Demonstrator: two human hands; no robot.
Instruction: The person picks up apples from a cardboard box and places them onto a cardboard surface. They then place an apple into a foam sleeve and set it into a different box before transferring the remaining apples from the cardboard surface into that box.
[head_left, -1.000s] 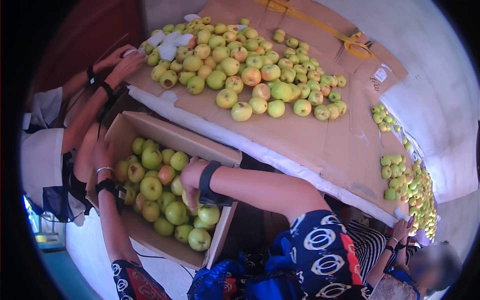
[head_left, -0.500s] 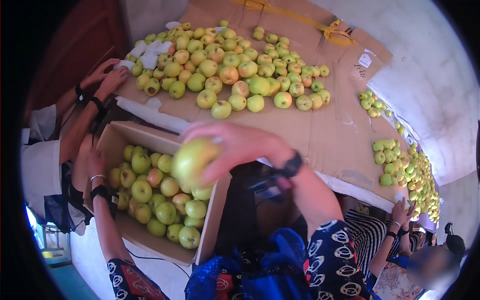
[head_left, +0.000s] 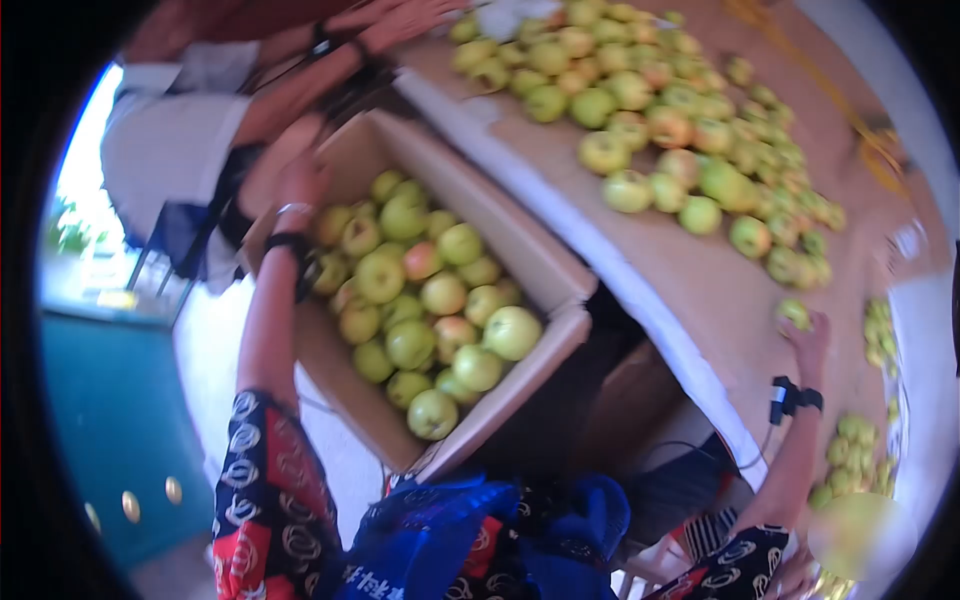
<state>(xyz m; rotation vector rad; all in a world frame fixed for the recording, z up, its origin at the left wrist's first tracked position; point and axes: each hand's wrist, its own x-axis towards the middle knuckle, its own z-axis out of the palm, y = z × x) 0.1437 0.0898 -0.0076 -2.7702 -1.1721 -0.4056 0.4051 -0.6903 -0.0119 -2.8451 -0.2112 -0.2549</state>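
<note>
Right hand (head_left: 814, 348) has swung from over the box out to the right part of the table, carrying 1 round green apple (head_left: 795, 314); view has turned with it; so the apple is past the box wall and the table edge, and the box no longer limits it, I judge. Fingers curled round the apple's near side, pinching it; can't tell if it touches the table.

Left hand (head_left: 303, 178) is at the far left rim of the open brown cardboard box (head_left: 500, 225); blurred, can't tell if its fingers are spread or pressed together; yellow-green apples (head_left: 410, 343) sit inside, a few blushed red.

Edges: white padded table edge (head_left: 640, 300) runs between box and brown cardboard tabletop (head_left: 540, 165); box's right corner points at a dark gap below that edge. Big apple pile (head_left: 630, 90) on the far side; 2 smaller groups, (head_left: 880, 335) and (head_left: 848, 455), right of the hand; co-worker's hands (head_left: 410, 22) by the pile's left end.

Room: bare cardboard left and near of the right hand; tighter right, by the groups; black wrist device (head_left: 790, 397) trails a thin cable (head_left: 680, 444) over the edge, could snag.
</note>
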